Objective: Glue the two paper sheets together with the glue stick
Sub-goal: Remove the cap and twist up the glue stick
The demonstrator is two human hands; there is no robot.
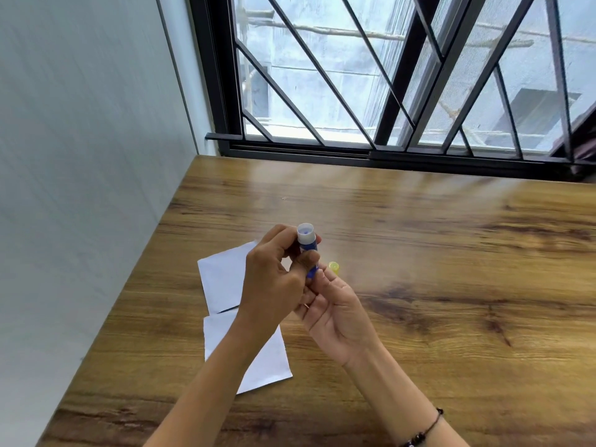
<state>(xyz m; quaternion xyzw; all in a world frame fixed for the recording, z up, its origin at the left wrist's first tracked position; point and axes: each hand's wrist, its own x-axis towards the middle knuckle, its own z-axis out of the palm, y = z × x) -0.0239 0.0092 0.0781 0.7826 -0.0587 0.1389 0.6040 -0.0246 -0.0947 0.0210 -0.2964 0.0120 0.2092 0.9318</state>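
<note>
Held uncapped glue stick point(308, 250) in left hand point(274, 282), right hand point(335, 304) twisting base; next, spread onto paper sheets point(225, 279).

I see the glue stick point(308, 250), blue-bodied with a white collar at its open top, held upright above the desk point(419, 253), its cap off. The yellow cap point(334, 268) sits just beside its lower end. 2 white paper sheets point(225, 279) lie flat near the desk's left edge, 1 behind the other, their near edges almost touching, both slightly skewed.
</note>
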